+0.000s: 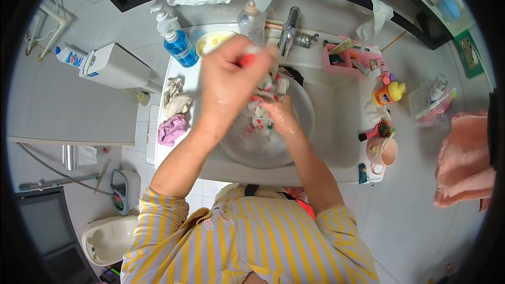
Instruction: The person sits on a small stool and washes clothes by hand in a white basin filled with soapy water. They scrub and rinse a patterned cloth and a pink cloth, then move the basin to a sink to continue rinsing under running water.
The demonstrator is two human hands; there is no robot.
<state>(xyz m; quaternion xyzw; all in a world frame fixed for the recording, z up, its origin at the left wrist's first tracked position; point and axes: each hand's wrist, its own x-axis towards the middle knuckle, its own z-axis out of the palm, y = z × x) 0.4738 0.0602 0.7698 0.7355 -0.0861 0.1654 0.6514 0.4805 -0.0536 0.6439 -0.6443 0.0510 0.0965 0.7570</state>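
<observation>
My left hand (232, 75), raised high and slightly blurred, grips one end of a wet white cloth (262, 120) patterned in red and green. Lower down and to the right, my right hand (282, 114) holds the middle of the same cloth, its skin wet and shiny. Part of the cloth hangs into a round, pale basin (303, 134) of water that stands in the left part of the white sink (335, 150). A dark piece of fabric (292, 75) lies behind the basin, below the chrome faucet (290, 31).
On the left ledge lie a beige cloth (175, 98) and a purple cloth (172, 130), with a blue bottle (182, 49) and a yellow-white bowl (215, 41) behind. To the right are a pink organizer (347, 63), a yellow bottle (388, 94), a hairbrush (380, 129) and a pink mug (382, 154).
</observation>
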